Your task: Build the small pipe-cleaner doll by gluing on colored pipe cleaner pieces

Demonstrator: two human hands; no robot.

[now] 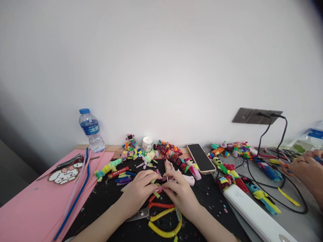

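Observation:
My left hand [141, 186] and my right hand [178, 190] meet above a black mat [108, 208]. Their fingertips are pinched on a small piece of pink and light green pipe cleaner [156, 194]. My fingers partly hide its shape. Just below lies a cutting tool with red and yellow handles [165, 232], its metal head pointing left under my left wrist. Short cut pipe cleaner pieces [123, 178] in blue, purple and yellow lie left of my left hand. A pale pink tool, perhaps a glue gun [189, 179], sits behind my right hand and is partly covered.
Pink sheets [27, 215] at left carry long pipe cleaners [75, 201]. Behind stand a water bottle [92, 131] and a small white cup [147, 144]. Pipe cleaner figures [174, 153], a phone [201, 158], a white device [254, 215] and black cables surround a co-worker's hand [306, 169].

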